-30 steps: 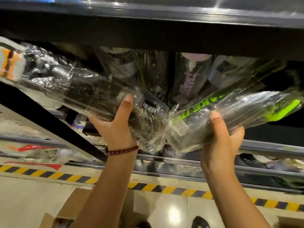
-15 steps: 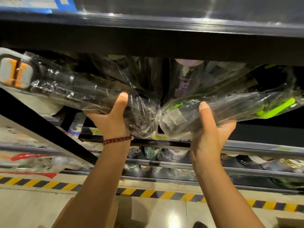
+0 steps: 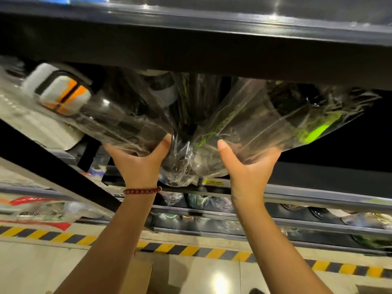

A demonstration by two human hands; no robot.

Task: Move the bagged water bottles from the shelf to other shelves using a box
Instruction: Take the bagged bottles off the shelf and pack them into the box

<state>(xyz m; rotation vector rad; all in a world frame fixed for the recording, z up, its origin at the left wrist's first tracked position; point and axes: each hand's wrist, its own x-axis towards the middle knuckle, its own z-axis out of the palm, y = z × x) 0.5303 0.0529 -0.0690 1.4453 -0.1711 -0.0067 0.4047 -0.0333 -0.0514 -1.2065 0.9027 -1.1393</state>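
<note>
Hands worked together: left hand point(image 3: 139, 161) gripped the orange-capped bagged bottle point(image 3: 101, 115), right hand point(image 3: 249, 166) the green-marked bagged bottle point(image 3: 282, 122), both at the shelf point(image 3: 318, 181) mouth; next probably seating them inside.

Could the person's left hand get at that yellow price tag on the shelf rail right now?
Probably not as things stand: the left hand grips a bagged bottle with an orange-and-white cap, and the bags' gathered plastic hangs partly over the yellow price tag.
</note>
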